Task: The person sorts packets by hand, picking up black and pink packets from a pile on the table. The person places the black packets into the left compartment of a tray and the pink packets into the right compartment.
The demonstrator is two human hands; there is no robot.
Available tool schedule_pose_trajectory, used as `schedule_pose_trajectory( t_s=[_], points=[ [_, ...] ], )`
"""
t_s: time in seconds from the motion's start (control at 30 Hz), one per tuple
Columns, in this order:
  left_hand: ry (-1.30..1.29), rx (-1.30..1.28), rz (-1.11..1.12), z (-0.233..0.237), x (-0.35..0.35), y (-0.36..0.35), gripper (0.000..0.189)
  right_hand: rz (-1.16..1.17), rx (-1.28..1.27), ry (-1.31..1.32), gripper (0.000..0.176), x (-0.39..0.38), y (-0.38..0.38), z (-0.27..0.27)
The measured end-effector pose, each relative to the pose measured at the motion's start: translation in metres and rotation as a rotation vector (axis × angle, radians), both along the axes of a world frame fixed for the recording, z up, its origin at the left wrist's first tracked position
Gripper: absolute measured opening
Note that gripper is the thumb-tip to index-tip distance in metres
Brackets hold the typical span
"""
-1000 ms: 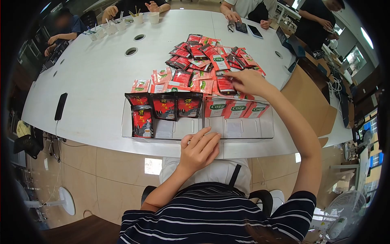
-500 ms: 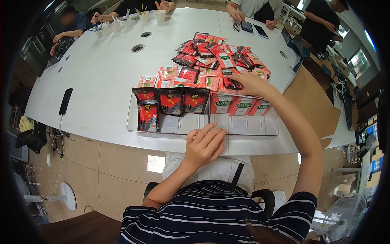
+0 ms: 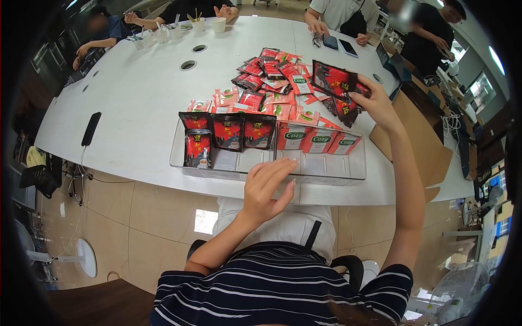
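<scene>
My right hand (image 3: 378, 103) grips black-and-red coffee sachets (image 3: 333, 81), at least two, above the right side of a loose sachet pile (image 3: 274, 96). The pile mixes black-and-red coffee sachets with pink-and-white Cozy tea sachets. In front of it stands a clear plastic box (image 3: 331, 178) with compartments. Coffee sachets (image 3: 227, 133) stand upright in its left half, one more (image 3: 198, 149) leaning in front at the far left. Cozy tea sachets (image 3: 319, 142) line the back of the right half. My left hand (image 3: 266, 190), empty with fingers extended, is at the box's front edge near the middle.
A phone (image 3: 91, 129) with a cable lies on the left of the white table (image 3: 141, 119). Cups (image 3: 218, 25) holding sticks stand at the back left. Two phones (image 3: 348, 48) lie near a person across the table. An open cardboard box (image 3: 416, 130) is at the right.
My right hand has risen from the pile and moved right, lifting coffee sachets out of it. My left hand's fingers have straightened slightly at the box's front edge.
</scene>
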State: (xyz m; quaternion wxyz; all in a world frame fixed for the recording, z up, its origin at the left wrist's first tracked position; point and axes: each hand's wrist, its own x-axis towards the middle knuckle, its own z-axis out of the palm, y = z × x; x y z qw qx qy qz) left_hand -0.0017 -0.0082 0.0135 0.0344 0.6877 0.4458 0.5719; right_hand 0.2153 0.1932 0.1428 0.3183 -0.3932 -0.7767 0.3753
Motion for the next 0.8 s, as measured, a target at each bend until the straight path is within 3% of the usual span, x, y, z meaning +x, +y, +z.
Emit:
schedule_pose_trajectory(
  t_s=[0.07,0.13,0.17,0.27,0.33,0.4,0.43,0.53,0.63,0.8],
  points=[
    [-0.277,-0.116,-0.182,0.011,0.004,-0.004,0.047,-0.059,-0.061,0.086,0.043,0.0,-0.026,0.011],
    [-0.633,-0.304,-0.409,0.029,0.009,-0.009,0.058,0.054,-0.199,0.318,0.049,-0.008,-0.052,0.009],
    [-0.687,-0.351,-0.548,0.034,0.008,-0.008,0.067,0.103,-0.23,0.389,0.052,-0.012,-0.064,0.006],
    [-1.046,-0.458,-0.708,0.043,0.023,-0.004,0.068,0.345,-0.311,0.538,0.063,-0.043,-0.104,0.003],
    [-1.1,-0.59,-0.668,0.036,0.024,-0.003,0.058,0.363,-0.12,0.368,0.065,-0.053,-0.116,-0.014],
    [-1.217,-0.705,-0.682,0.035,0.019,-0.005,0.049,0.337,-0.135,0.344,0.063,-0.057,-0.126,-0.028],
    [-1.277,-0.567,-0.543,0.042,0.027,-0.01,0.035,0.319,-0.174,0.338,0.064,-0.059,-0.13,-0.03],
    [-1.284,-0.575,-0.494,0.037,0.024,-0.018,0.033,0.276,-0.193,0.366,0.053,-0.067,-0.141,-0.038],
    [-1.117,-0.527,-0.474,0.026,0.02,-0.025,0.03,0.234,-0.173,0.373,0.04,-0.068,-0.142,-0.048],
    [-1.01,-0.479,-0.484,0.029,0.016,-0.037,0.028,0.214,-0.14,0.352,0.035,-0.075,-0.142,-0.048]
  ],
)
